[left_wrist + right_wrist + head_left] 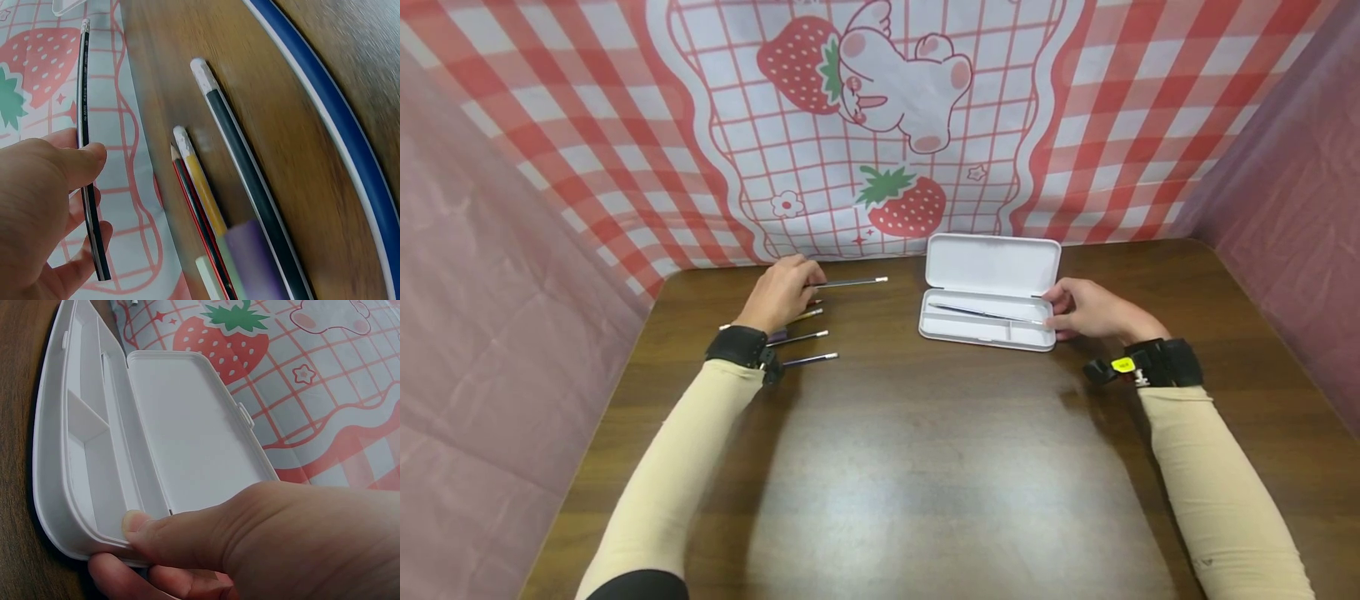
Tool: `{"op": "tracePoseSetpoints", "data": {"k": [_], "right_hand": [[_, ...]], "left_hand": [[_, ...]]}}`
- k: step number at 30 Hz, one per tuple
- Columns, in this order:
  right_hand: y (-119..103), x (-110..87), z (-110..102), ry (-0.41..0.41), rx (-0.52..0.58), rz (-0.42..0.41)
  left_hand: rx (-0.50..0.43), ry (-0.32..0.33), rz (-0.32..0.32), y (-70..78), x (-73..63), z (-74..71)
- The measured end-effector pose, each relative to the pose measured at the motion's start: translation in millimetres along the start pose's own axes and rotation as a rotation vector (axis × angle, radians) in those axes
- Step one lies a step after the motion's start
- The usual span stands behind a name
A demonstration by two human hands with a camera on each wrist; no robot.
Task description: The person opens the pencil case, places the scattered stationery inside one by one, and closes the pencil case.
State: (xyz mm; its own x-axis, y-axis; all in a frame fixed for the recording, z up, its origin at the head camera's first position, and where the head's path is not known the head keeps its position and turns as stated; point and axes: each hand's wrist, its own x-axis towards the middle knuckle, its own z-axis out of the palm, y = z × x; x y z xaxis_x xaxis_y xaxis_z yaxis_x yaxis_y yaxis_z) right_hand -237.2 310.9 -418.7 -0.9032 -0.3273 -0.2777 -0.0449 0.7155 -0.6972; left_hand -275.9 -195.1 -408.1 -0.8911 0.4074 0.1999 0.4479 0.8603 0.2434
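My left hand (782, 292) pinches a black-striped pencil (86, 100) between thumb and fingers, its white eraser end pointing away from the palm. At the right, my right hand (1093, 310) grips the end of an open white pencil case (992, 262), thumb over the rim and fingers against the outer wall. One slim pencil (981, 312) lies slantwise in the case, across its long compartment. Beneath the left wrist lie several pencils, among them a dark one (250, 169), a yellow one (201, 187) and a blue-and-white one (337, 125).
A purple item (253, 259) lies among the loose pencils, partly cut off by the frame. Behind the wooden table (887, 433) hangs a red-checked cloth (1120, 125) with strawberries, close to the case lid. Pinkish curtains (497, 292) stand at both sides.
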Motion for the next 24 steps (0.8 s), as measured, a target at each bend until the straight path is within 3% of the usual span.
{"op": "tracePoseSetpoints", "data": {"k": [24], "right_hand": [[1.0,1.5,0.2,0.002,0.015,0.003]], "left_hand": [[-0.025,0.015,0.058,22.6,20.2,13.8]]}}
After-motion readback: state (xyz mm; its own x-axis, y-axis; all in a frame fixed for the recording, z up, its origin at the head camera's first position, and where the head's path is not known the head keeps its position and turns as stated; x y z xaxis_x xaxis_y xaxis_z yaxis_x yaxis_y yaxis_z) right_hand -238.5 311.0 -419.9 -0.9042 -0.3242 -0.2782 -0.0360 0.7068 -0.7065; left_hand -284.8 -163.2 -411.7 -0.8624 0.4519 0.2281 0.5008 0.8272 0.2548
